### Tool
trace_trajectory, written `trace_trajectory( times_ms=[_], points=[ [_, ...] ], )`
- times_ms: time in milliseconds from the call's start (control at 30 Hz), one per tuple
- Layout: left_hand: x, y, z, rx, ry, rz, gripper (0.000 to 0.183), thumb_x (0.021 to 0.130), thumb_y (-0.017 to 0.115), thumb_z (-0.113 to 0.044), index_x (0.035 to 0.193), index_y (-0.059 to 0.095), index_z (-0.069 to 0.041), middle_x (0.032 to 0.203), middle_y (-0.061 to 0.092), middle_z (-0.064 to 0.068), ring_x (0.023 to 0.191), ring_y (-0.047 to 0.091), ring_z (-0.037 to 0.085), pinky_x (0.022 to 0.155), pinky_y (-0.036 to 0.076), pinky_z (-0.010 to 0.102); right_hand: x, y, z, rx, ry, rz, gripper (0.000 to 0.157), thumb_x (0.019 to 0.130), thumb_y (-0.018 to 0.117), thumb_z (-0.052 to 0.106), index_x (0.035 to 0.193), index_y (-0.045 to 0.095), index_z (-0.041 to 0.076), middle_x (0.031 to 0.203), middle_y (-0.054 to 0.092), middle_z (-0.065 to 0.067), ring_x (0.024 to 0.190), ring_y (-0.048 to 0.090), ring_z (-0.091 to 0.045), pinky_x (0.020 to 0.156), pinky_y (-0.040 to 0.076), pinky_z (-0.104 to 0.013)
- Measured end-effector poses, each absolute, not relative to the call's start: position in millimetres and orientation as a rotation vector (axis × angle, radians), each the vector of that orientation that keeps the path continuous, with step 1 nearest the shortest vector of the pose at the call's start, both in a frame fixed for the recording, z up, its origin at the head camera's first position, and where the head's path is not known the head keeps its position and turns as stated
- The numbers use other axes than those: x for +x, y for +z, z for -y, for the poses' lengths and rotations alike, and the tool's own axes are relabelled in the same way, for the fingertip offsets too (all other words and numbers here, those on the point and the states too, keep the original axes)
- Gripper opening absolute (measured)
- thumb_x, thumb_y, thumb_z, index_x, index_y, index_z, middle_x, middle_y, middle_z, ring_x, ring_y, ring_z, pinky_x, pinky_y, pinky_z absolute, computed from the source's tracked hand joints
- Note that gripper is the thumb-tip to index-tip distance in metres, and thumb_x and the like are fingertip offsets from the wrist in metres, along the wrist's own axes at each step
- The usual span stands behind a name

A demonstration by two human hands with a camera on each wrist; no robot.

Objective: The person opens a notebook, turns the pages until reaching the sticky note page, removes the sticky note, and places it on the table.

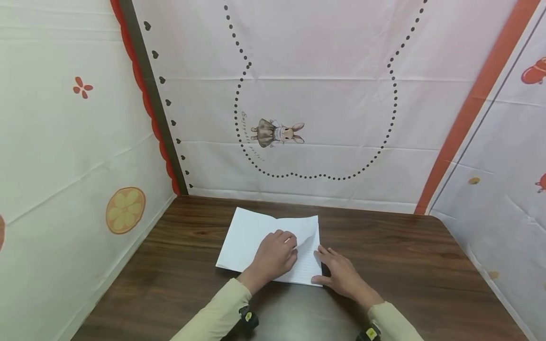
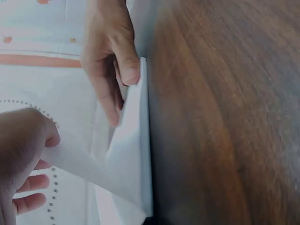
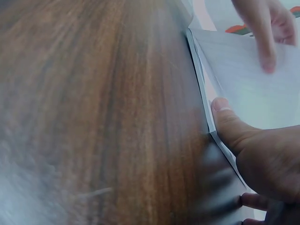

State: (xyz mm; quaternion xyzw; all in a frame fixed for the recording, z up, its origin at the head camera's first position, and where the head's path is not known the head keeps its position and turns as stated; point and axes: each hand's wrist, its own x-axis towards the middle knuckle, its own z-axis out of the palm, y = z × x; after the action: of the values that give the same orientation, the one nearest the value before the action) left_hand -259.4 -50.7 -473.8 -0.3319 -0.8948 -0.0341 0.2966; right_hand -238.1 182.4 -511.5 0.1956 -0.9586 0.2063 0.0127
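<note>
An open notebook (image 1: 247, 237) with white pages lies on the table, its right-hand side ruled with lines. My left hand (image 1: 275, 255) is over the middle of it and pinches a page (image 2: 89, 166), which stands raised and bent off the sheets below. In the left wrist view the thumb and forefinger meet at that page, while the other fingers are loosely bent. At the notebook's right edge, my right hand (image 1: 339, 272) rests with fingers spread. Its thumb (image 3: 225, 115) touches the paper near the lower right corner.
The dark wooden table (image 1: 183, 293) extends around the notebook. Printed white cloth (image 1: 332, 128) hangs behind it and along both sides. Each wrist wears a small black camera (image 1: 248, 319) over a light sleeve.
</note>
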Motion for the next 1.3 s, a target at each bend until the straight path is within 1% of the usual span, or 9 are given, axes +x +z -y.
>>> trace_trajectory(
  times_ms=[233,667,967,1067,1300],
  points=[
    [-251,-456,67,-0.842,-0.077,2.288,0.011,0.091,0.075,-0.027,0.092,0.073,-0.016,0.107,0.073,-0.002,0.095,0.068,0.017,0.070,0.055,0.029,-238,-508,-184,0.645,0.654,3.008,0.075,0.082,0.081,0.046,0.142,0.061,0.005,0.153,0.050,-0.018,0.140,0.043,-0.050,0.107,0.037,-0.071],
    [-243,-444,101,-0.732,0.016,2.267,0.016,0.090,0.073,-0.024,0.083,0.073,-0.010,0.112,0.073,0.004,0.101,0.068,0.022,0.078,0.055,0.038,-237,-504,-186,0.690,0.652,2.978,0.074,0.082,0.082,0.045,0.139,0.062,0.003,0.150,0.052,-0.021,0.137,0.045,-0.053,0.104,0.038,-0.073],
    [-240,-449,128,-0.678,0.022,2.316,0.014,0.089,0.069,-0.019,0.083,0.071,-0.007,0.116,0.072,0.009,0.102,0.067,0.027,0.081,0.054,0.042,-236,-505,-187,0.680,0.653,3.003,0.076,0.082,0.081,0.048,0.140,0.062,0.004,0.151,0.052,-0.021,0.138,0.044,-0.052,0.105,0.038,-0.072],
    [-241,-454,138,-0.652,0.036,2.354,0.013,0.089,0.068,-0.019,0.084,0.071,-0.007,0.118,0.071,0.010,0.104,0.067,0.028,0.081,0.054,0.043,-235,-505,-187,0.682,0.650,2.998,0.076,0.081,0.081,0.048,0.140,0.062,0.003,0.151,0.052,-0.021,0.138,0.044,-0.053,0.104,0.038,-0.073],
    [-246,-470,161,-0.626,0.043,2.442,0.013,0.087,0.066,-0.019,0.081,0.070,-0.008,0.123,0.068,0.013,0.107,0.064,0.031,0.087,0.052,0.048,-234,-505,-186,0.693,0.663,2.979,0.075,0.082,0.081,0.047,0.140,0.062,0.004,0.151,0.051,-0.020,0.138,0.045,-0.052,0.104,0.038,-0.073]
  ],
)
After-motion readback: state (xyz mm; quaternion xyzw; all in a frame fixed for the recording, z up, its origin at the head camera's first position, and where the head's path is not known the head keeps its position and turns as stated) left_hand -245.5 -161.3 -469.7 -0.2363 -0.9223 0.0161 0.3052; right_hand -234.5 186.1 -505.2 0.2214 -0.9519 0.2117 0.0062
